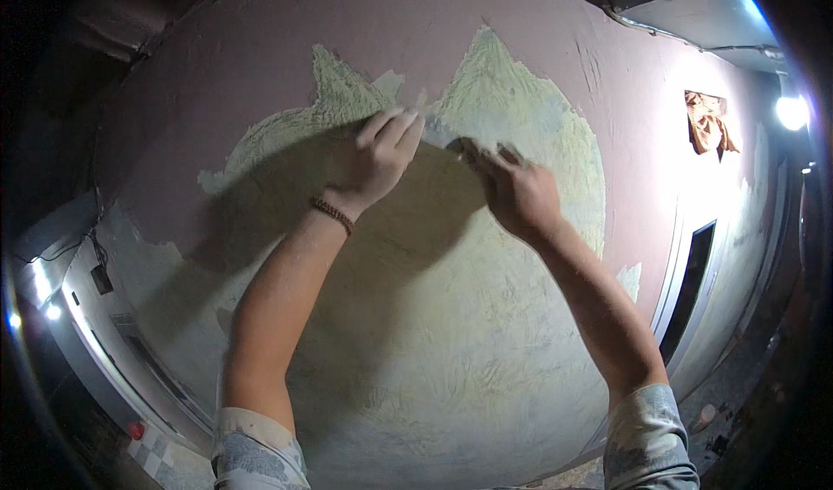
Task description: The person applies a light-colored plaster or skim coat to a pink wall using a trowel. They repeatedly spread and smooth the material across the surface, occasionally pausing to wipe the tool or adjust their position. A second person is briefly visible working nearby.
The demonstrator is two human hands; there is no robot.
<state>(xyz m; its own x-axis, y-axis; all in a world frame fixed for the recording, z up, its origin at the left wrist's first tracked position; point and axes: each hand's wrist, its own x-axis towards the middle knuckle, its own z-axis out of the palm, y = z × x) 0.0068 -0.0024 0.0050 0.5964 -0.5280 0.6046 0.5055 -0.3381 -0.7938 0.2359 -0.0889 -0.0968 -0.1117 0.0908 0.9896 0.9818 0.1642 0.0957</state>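
Gripping the scraper (437,134): right hand (525,197), fingers closed round its dark handle. Scraper sits at the wall (538,21), grey blade running left of the right hand toward the left hand (382,156). Left hand has its fingers pointing up beside the blade's far end; cannot tell whether they grip it, press it or just touch the wall.

Greenish patch (468,273), rough and streaked, spreads below both hands and rises in two ragged peaks, one above and left of the left hand, one directly above the right hand. Pink paint borders it above and to both sides. Shadow falls on the patch below and left of the hands.

Beaded bracelet (332,216) on the left wrist. Grey mottled sleeves (646,442) on both arms, well below the hands.

Far right of the right hand: brown cloth (707,124) in a wall opening, bright lamp (791,112) beyond, dark doorway (685,290) lower down. Far below left of the left hand: small red thing (136,430), too small to identify, near checkered floor (156,452).
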